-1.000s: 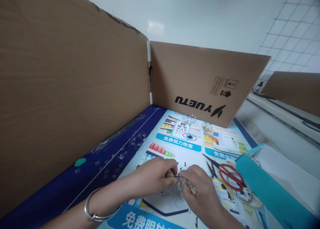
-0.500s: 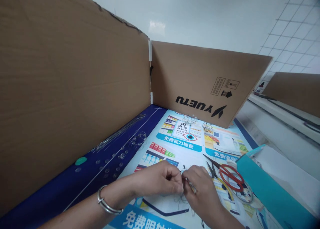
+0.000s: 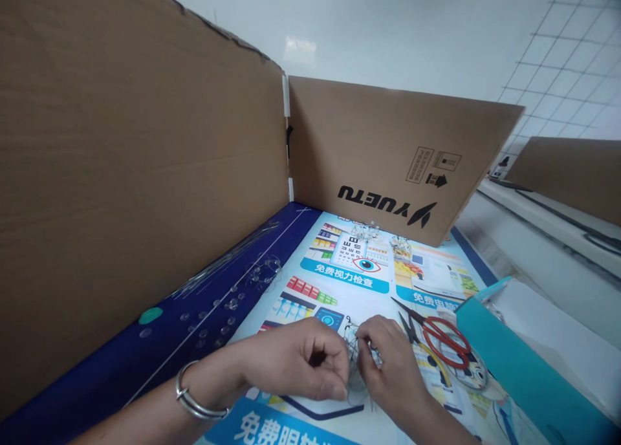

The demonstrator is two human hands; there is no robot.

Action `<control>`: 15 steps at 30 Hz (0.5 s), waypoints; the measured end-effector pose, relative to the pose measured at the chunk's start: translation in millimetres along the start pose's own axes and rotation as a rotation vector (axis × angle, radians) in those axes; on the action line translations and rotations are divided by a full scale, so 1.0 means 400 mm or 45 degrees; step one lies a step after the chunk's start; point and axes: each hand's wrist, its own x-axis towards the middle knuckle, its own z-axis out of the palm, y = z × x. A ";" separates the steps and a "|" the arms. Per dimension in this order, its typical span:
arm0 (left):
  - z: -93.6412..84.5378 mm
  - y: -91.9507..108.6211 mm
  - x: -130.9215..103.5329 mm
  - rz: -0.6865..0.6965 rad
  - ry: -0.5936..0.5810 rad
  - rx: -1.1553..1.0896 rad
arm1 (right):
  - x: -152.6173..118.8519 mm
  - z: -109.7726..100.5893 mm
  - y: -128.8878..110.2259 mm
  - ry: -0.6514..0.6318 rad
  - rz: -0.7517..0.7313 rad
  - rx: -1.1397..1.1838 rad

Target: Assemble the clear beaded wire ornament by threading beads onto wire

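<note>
My left hand (image 3: 303,361), with a silver bangle at the wrist, is closed with its fingers curled at the lower middle; whatever it pinches is too small to name. Just to its right, my right hand (image 3: 391,364) is closed too, thumb and forefinger together at a tangle of thin wire (image 3: 353,341) with small clear pieces. The tangle lies between the two hands, partly hidden by them. Red-handled scissors (image 3: 446,343) and yellow-handled pliers (image 3: 436,364) rest to the right of my right hand.
Cardboard panels (image 3: 145,141) stand at the left and back. A teal box (image 3: 528,367) sits at the right. Clear discs (image 3: 226,322), a green piece (image 3: 150,315) and thin wires (image 3: 223,257) lie on the blue strip at left. Clear clusters (image 3: 366,230) rest by the back panel.
My left hand has moved slightly left, away from my right hand, and the gap between them is wider. More of the wire tangle shows. The view has shifted a little.
</note>
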 end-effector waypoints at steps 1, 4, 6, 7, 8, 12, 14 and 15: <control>0.000 0.002 -0.001 0.012 -0.009 0.015 | 0.000 -0.001 0.000 0.008 -0.009 0.008; 0.000 0.007 -0.004 0.028 -0.029 0.019 | -0.001 0.000 0.004 0.040 -0.052 0.026; 0.001 0.011 -0.005 0.033 -0.028 0.024 | -0.002 0.001 0.007 0.058 -0.081 0.036; 0.002 0.013 -0.006 0.042 -0.024 0.037 | -0.002 0.002 0.008 0.064 -0.090 0.041; 0.003 0.014 -0.008 0.052 -0.018 0.057 | -0.003 0.002 0.008 0.066 -0.097 0.047; 0.008 0.019 -0.012 0.079 -0.016 0.150 | -0.004 0.002 0.008 0.048 -0.109 0.066; 0.011 0.021 -0.013 0.084 -0.030 0.185 | -0.006 0.002 0.009 0.036 -0.107 0.069; 0.012 0.022 -0.013 0.091 -0.037 0.200 | -0.006 0.002 0.010 0.032 -0.104 0.068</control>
